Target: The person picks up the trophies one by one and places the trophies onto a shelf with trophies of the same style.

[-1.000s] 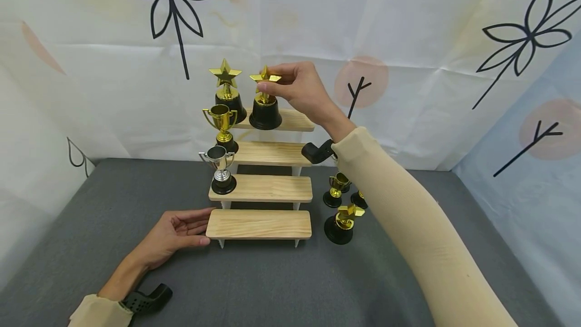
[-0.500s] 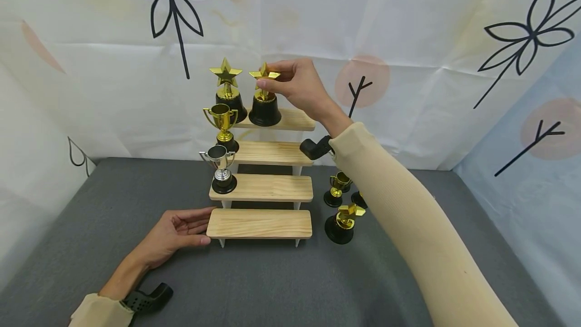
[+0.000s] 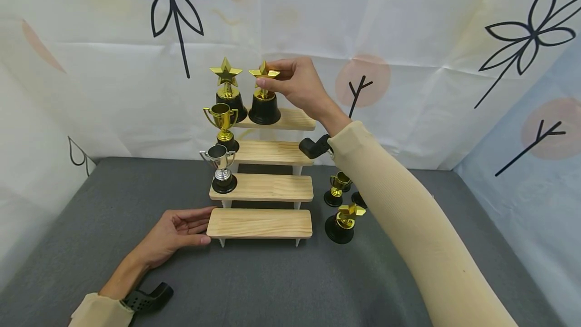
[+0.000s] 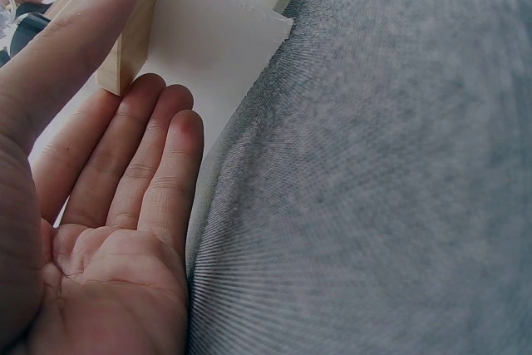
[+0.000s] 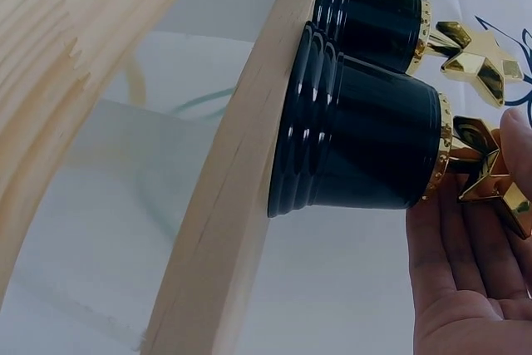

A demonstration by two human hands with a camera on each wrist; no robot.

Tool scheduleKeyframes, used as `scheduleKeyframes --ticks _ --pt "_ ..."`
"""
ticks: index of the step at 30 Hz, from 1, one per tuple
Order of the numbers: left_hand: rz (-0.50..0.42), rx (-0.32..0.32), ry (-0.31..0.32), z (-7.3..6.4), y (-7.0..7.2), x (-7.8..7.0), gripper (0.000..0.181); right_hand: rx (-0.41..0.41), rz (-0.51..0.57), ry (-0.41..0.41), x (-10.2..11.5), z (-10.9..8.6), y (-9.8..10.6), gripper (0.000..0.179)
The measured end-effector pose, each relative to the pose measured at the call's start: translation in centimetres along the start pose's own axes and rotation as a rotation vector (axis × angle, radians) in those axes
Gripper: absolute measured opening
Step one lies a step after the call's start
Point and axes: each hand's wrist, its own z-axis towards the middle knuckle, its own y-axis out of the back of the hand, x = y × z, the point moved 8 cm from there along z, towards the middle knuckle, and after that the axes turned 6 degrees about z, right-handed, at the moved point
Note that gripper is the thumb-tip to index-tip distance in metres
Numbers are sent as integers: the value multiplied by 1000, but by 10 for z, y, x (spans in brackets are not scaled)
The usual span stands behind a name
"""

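Observation:
My right hand (image 3: 301, 85) pinches the gold star of a black-based star trophy (image 3: 265, 109) between thumb and fingers. That trophy stands upright on the top step of the stepped wooden display stand (image 3: 259, 224). A matching star trophy (image 3: 230, 99) is just to its left; in the right wrist view the two black bases are close together. My left hand (image 3: 165, 238) lies at the left end of the lowest step. Its fingers (image 4: 150, 155) are nearly straight, with the tips against the stand's side and the thumb beside the board.
A gold cup trophy (image 3: 221, 120) and a silver cup trophy (image 3: 221, 163) occupy the left ends of the two middle steps. Right of the stand, on the grey cloth (image 3: 272, 286), are a star trophy (image 3: 340, 226), a gold cup (image 3: 336, 189) and others partly behind the right sleeve.
The right hand and its star trophy have shifted slightly back and a touch left along the top step. My left hand has stayed at the stand's side.

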Motion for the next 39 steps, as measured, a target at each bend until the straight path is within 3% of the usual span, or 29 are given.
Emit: scheduleKeyframes --ticks 14,25,39 --pt "31 -6 18 1 0 0 68 -10 0 -9 -1 1 1 37" --pt "2 6 -4 1 0 1 67 -10 13 -11 3 -2 3 40" --pt "-2 12 -4 1 0 1 67 -47 46 -16 7 -7 21 39"
